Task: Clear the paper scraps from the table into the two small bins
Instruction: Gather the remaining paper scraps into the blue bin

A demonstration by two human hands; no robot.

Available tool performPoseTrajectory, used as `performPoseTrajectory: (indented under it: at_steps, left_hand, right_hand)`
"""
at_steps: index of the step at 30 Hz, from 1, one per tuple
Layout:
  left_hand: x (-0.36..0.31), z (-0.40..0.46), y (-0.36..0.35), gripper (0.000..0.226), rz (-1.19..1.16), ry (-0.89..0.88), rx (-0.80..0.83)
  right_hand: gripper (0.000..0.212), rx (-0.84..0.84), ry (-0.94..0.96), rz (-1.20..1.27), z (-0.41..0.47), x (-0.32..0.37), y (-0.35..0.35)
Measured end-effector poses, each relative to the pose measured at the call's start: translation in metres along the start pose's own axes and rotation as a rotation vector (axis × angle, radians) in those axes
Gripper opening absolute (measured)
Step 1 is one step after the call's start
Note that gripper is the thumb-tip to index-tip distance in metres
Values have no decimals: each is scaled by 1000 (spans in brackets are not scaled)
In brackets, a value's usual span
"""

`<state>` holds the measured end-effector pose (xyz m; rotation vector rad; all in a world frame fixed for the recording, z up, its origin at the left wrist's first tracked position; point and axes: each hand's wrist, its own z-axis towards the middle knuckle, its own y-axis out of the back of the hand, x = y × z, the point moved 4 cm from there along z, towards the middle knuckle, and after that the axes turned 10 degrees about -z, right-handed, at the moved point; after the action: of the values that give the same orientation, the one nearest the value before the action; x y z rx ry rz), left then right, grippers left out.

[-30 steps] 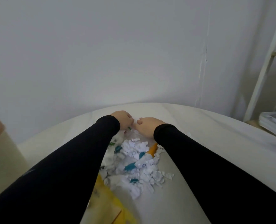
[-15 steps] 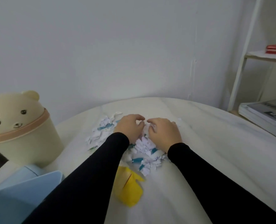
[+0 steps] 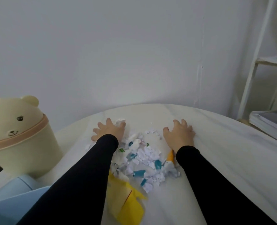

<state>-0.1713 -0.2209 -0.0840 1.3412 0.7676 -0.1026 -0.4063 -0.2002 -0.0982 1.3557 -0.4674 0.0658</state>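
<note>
A heap of white, teal and green paper scraps lies on the white round table between my two forearms. My left hand lies flat with spread fingers at the heap's far left edge, touching scraps there. My right hand lies flat with spread fingers on the table at the heap's far right. A cream bear-shaped bin stands at the left. A light blue bin sits in front of it at the lower left, partly hidden by my left sleeve.
A yellow sheet lies at the near end of the heap, and an orange piece pokes out by my right wrist. A white shelf frame and a stack of books stand to the right. A grey wall is behind the table.
My hands, which were close together with curled fingers over the scraps, have moved apart and flattened with fingers spread. The view has shifted slightly.
</note>
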Motion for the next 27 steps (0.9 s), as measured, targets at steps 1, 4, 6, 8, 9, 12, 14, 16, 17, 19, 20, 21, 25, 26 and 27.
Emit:
performPoseTrajectory:
  at_steps: [1,4,6,8,9,12,14,16,17,19,20,21,25,26,27]
  left_hand:
    - [-2,3,-2,67,26,-26,21]
    - [-13,14,-10,66,54,-130,79]
    - [-21,20,-16,68,80,-206,104]
    - [-27,25,-19,65,120,-281,109]
    - [-29,26,-20,61,123,-312,111]
    - [-32,27,-22,52,67,-402,143]
    - [-31,23,-22,49,-8,-438,176]
    - [-31,16,-21,43,-110,-438,215]
    - [-32,12,-18,39,-156,-433,228]
    - [-33,1,-12,30,-218,-437,255]
    - [-32,-6,-10,29,-252,-432,271]
    - [-30,-12,-10,32,-293,-413,280]
    - [-27,-51,-11,33,-375,-357,197]
    - [-26,-61,-9,27,-394,-347,158]
    - [-27,-67,-4,22,-402,-334,96]
  right_hand:
    - [50,16,32,21,3,4,-2]
    - [46,94,191,50,7,21,-7]
    - [46,147,285,49,8,31,-8]
    - [45,178,368,49,11,39,-7]
    - [45,192,404,37,13,43,-8]
    - [51,263,478,-6,18,50,-11]
    - [52,303,502,-27,20,51,-15]
    - [48,325,508,17,20,51,-16]
    - [46,339,507,51,18,50,-15]
    - [43,367,504,99,14,50,-12]
    - [41,384,501,112,11,51,-11]
    - [38,397,490,118,9,52,-9]
    - [29,329,427,69,-1,61,9]
    - [28,304,413,46,-6,66,12]
    - [27,274,401,27,-9,69,16]
